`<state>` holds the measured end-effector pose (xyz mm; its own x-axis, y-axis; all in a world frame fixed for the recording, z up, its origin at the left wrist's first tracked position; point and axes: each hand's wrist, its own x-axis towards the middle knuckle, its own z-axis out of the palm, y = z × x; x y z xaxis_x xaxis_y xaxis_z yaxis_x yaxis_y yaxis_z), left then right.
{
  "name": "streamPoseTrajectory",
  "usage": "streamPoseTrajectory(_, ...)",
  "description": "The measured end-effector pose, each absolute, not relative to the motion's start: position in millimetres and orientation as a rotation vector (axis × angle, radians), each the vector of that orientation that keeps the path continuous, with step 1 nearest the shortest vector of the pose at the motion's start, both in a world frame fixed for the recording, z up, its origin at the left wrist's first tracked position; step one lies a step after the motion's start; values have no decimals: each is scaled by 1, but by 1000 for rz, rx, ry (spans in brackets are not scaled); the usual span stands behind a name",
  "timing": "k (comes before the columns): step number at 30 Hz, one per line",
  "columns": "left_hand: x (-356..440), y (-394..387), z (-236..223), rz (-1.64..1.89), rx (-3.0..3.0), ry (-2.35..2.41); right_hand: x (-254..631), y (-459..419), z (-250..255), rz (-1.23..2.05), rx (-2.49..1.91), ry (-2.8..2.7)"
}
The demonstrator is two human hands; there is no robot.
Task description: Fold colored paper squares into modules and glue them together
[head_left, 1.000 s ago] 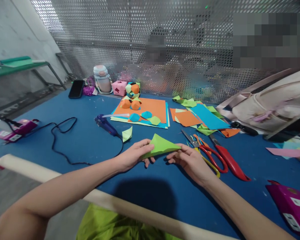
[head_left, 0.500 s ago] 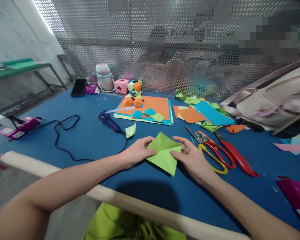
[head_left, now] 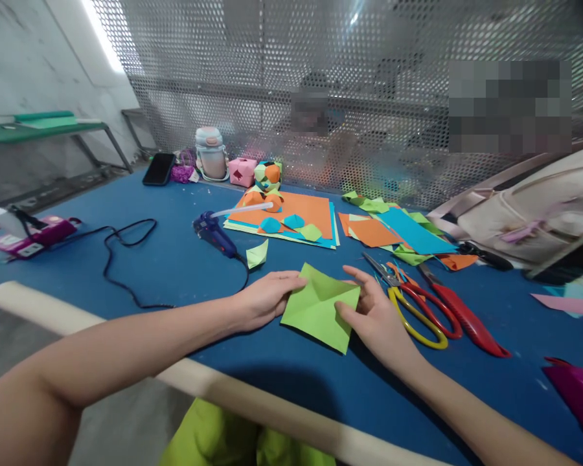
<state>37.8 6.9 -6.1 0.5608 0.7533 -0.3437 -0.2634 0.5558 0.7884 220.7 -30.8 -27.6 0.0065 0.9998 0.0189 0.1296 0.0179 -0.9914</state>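
A square of green paper (head_left: pixel 320 310) with crease lines across it is held just above the blue table. My left hand (head_left: pixel 269 299) grips its left edge, thumb on top and fingers underneath. On the opposite edge, my right hand (head_left: pixel 372 310) pinches the paper between thumb and fingers, its index finger raised past the far corner. Beyond my left hand lies a small folded pale green piece (head_left: pixel 257 254), close to a blue glue gun (head_left: pixel 214 234). Scissors (head_left: pixel 415 304) with red and yellow handles rest to the right of my right hand.
A red-handled cutter (head_left: pixel 469 314) lies beyond the scissors. Orange sheets (head_left: pixel 301 207) bearing small folded pieces stand behind, beside cut paper (head_left: pixel 412 226). Farther back are a bottle (head_left: pixel 210 155), a pink box (head_left: pixel 243 171) and a phone (head_left: pixel 159 169). The glue gun's cord (head_left: pixel 109 252) crosses the left side.
The green paper has turned and opened flatter, from a diamond with a raised fold to a more even square. My left thumb has moved up along its edge. The view has shifted slightly.
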Motion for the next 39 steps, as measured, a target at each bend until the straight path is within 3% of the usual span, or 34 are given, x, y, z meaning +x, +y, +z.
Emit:
streamPoseTrajectory(9,38,4,-2,751,587,675,213,-27,-30,1225,-1138,-1010)
streamPoseTrajectory(39,46,-7,-5,715,771,736,216,-44,-27,1074,-1256,-1302)
